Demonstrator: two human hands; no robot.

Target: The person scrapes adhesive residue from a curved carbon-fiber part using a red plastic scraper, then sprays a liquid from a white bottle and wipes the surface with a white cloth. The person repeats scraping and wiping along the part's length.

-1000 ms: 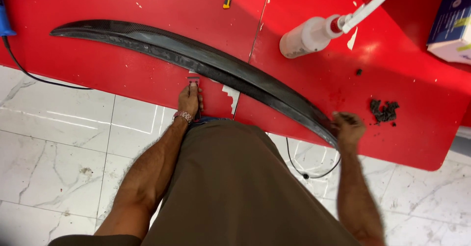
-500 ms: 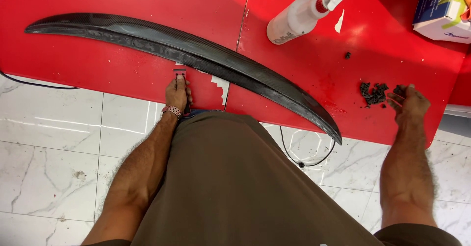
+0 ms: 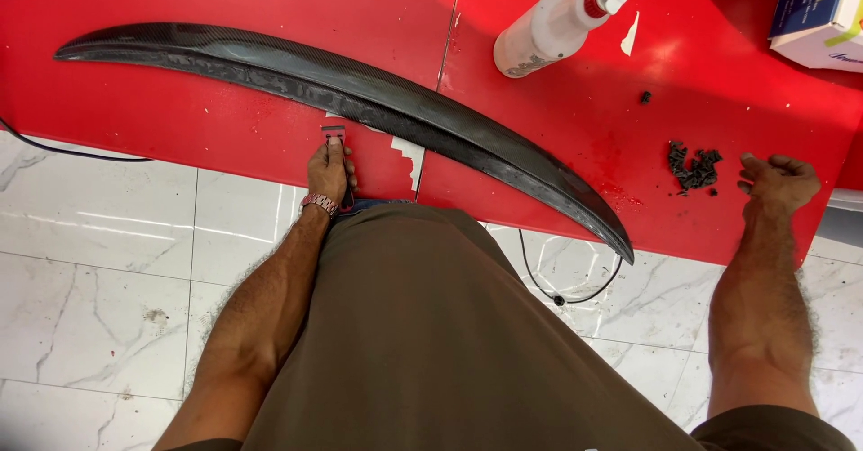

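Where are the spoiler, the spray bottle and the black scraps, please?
spoiler (image 3: 360,87): head view, middle of its dark surface.
spray bottle (image 3: 539,35): head view, white body.
black scraps (image 3: 692,167): head view, centre of the pile.

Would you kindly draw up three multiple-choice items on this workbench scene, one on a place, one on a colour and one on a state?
1. Where does the pile of small black scraps lie?
A. Just beside the right hand
B. On the floor tiles
C. Beneath the spray bottle

2. What colour is the table?
A. Blue
B. Red
C. Grey

3. How is the left hand occupied?
A. Hanging free, off the table
B. Lifting the long dark curved panel
C. Pressing a small scraper flat to the table

Answers:
1 A, the scraps sit on the table next to the right hand's fingers.
2 B, the top is bright red.
3 C, its fingers rest on the scraper just short of the panel's near edge.
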